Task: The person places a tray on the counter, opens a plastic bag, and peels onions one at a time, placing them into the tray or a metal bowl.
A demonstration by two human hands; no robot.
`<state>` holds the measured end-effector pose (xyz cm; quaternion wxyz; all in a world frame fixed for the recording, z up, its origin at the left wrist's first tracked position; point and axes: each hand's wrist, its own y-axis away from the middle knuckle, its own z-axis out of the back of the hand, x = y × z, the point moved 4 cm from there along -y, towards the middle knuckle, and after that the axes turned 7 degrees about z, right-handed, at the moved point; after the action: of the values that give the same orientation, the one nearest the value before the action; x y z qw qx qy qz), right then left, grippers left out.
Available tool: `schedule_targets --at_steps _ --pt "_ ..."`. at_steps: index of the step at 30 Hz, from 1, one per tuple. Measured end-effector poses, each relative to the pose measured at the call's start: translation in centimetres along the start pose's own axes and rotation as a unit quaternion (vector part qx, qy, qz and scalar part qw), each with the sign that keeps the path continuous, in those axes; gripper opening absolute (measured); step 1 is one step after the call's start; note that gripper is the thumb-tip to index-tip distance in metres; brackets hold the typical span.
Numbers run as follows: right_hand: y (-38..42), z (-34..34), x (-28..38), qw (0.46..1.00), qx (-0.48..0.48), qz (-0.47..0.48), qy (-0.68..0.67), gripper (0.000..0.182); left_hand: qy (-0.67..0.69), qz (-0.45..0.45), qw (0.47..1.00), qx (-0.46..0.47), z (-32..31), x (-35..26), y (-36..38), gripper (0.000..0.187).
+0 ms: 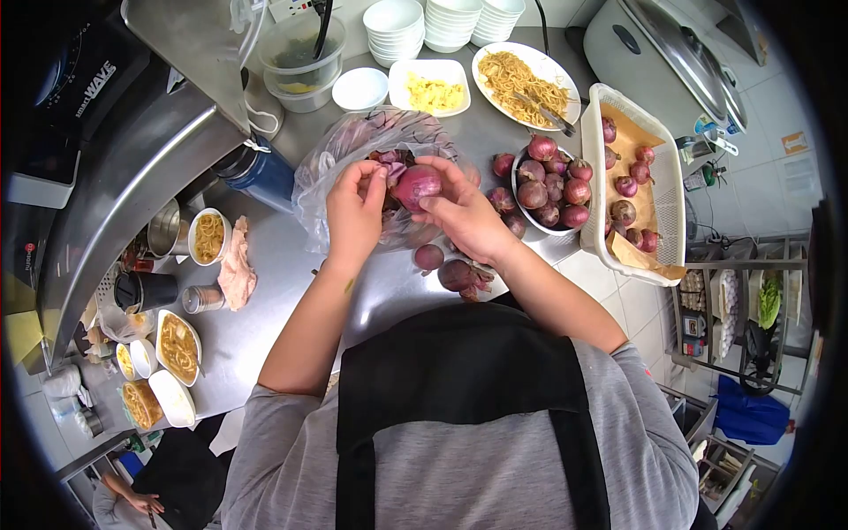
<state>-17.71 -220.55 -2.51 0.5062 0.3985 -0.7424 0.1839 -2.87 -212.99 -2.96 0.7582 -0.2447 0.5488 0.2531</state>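
Observation:
A red onion (416, 188) is held in my right hand (459, 208), between the thumb and fingers. My left hand (358, 208) is at the onion's left side, its thumb and fingers pinching a piece of purple skin (389, 166). Both hands are over a clear plastic bag (322, 168) with dark onion skins in it. Just below the bag, several onions (456, 275) lie on the steel counter (389, 305). To the right of my right hand stands a bowl heaped with red onions (554, 185).
A white basket (676, 194) with onions is at the right. Noodles on a plate (565, 66), a yellow-filled dish (428, 86) and stacked bowls (393, 26) line the back. Noodle bowls (209, 237), a pink cloth (237, 265) and a blue container (265, 177) are left; another person's hand (146, 503) is lower left.

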Motion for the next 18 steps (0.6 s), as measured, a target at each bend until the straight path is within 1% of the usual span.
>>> schedule_targets --at_steps 1,2,3,4,5,6,8,9,11,13,14,16,17,18 --pt "0.0 0.0 0.1 0.999 0.014 0.033 0.026 0.053 0.041 0.051 0.998 0.013 -0.2 0.8 -0.1 0.01" --pt "0.0 0.1 0.1 0.999 0.015 0.032 0.026 0.053 0.082 0.102 0.991 0.026 -0.3 1.5 -0.2 0.012" --pt "0.1 0.1 0.1 0.997 0.026 0.05 0.055 0.056 0.082 0.102 0.991 0.025 -0.3 1.6 -0.2 0.012" --pt "0.2 0.1 0.2 0.994 0.037 0.068 0.084 0.058 0.097 0.135 0.985 0.039 -0.4 2.0 -0.2 0.013" --pt "0.3 0.0 0.0 0.994 0.037 0.067 0.084 0.058 0.112 0.167 0.978 0.053 -0.5 2.3 -0.1 0.015" --pt "0.4 0.0 -0.3 0.992 0.033 0.067 0.097 0.059 0.112 0.167 0.978 0.052 -0.4 2.3 -0.2 0.015" --pt "0.6 -0.1 -0.4 0.991 0.03 0.066 0.111 0.06 0.181 0.238 0.953 0.036 -0.1 2.7 -0.2 0.017" --pt "0.7 -0.1 -0.3 0.989 0.028 0.075 0.122 0.06 0.182 0.238 0.953 0.035 -0.1 2.4 -0.1 0.017" --pt "0.8 0.0 0.2 0.987 0.025 0.083 0.132 0.06 0.226 0.229 0.94 0.116 -0.5 0.9 0.5 0.02" --pt "0.7 -0.1 0.5 0.994 0.025 0.053 0.088 0.059 0.241 0.219 0.937 0.13 -0.8 -0.3 1.4 0.021" --pt "0.6 -0.1 0.5 0.994 0.026 0.053 0.088 0.059 0.255 0.208 0.933 0.145 -1.0 -0.7 1.6 0.024" --pt "0.5 -0.3 0.7 0.991 0.051 0.086 0.084 0.054 0.27 0.213 0.93 0.135 -1.2 -0.1 1.3 0.022" --pt "0.4 -0.3 0.6 0.991 0.051 0.086 0.085 0.054 0.284 0.217 0.926 0.125 -1.4 0.3 1.3 0.021" --pt "0.3 -0.2 0.3 0.995 0.032 0.074 0.053 0.052 0.284 0.217 0.925 0.126 -1.4 0.6 1.3 0.021"
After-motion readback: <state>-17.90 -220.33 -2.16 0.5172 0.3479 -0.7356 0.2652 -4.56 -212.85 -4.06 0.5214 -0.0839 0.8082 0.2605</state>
